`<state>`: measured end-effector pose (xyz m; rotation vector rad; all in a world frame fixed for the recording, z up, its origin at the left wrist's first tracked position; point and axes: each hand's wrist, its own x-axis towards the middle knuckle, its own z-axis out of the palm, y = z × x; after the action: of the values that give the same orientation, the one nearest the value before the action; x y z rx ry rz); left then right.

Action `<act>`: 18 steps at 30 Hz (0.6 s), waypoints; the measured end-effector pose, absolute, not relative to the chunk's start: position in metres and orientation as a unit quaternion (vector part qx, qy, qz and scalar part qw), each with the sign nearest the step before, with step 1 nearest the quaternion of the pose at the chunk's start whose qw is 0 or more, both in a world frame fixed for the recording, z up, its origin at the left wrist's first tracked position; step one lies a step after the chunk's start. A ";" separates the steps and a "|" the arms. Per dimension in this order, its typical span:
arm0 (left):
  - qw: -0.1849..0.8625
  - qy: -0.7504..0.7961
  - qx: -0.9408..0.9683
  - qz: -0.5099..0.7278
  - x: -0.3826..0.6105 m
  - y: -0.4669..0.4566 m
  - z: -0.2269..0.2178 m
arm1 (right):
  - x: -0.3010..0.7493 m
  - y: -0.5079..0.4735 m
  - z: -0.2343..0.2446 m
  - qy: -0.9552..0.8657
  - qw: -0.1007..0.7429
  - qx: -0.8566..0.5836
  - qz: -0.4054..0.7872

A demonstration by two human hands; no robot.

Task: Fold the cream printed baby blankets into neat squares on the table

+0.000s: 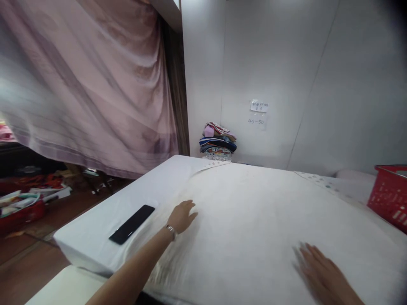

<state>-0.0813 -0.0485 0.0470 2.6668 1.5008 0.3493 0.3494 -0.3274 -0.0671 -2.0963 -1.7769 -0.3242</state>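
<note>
A large white cloth (248, 212) lies spread over the white-covered table (95, 228). My left hand (181, 217), with a bracelet (171, 231) at the wrist, rests on the cloth's left part, fingers stretched and slightly apart. On the right part of the cloth lies my right hand (319, 269), palm down and flat, a little smeared by motion. Neither hand holds anything. A black phone-like slab (132, 224) sits on the table to the left of my left forearm. Along its far edges the cloth shows small dots or holes.
A red plastic basket (389, 195) stands at the right edge. Folded fabrics (218, 139) are piled at the back by the grey wall (280, 63), which bears paper notes (259, 106). A pink curtain (121, 84) hangs at left; another red basket (25, 207) is on the floor.
</note>
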 end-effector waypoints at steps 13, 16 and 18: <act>0.084 0.472 0.878 0.018 0.037 0.072 0.030 | 0.280 -0.218 -0.051 -0.699 0.122 -0.704 -0.035; 0.080 0.487 0.870 0.013 0.046 0.104 0.026 | 0.290 -0.220 -0.068 -0.712 0.137 -0.684 -0.081; 0.078 0.495 0.865 0.011 0.051 0.126 0.023 | 0.294 -0.219 -0.079 -0.719 0.144 -0.670 -0.111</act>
<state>0.0511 0.1261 0.0234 2.5917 1.4814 0.0335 0.2939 -0.2191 -0.0793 -1.9328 -2.0745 -0.3213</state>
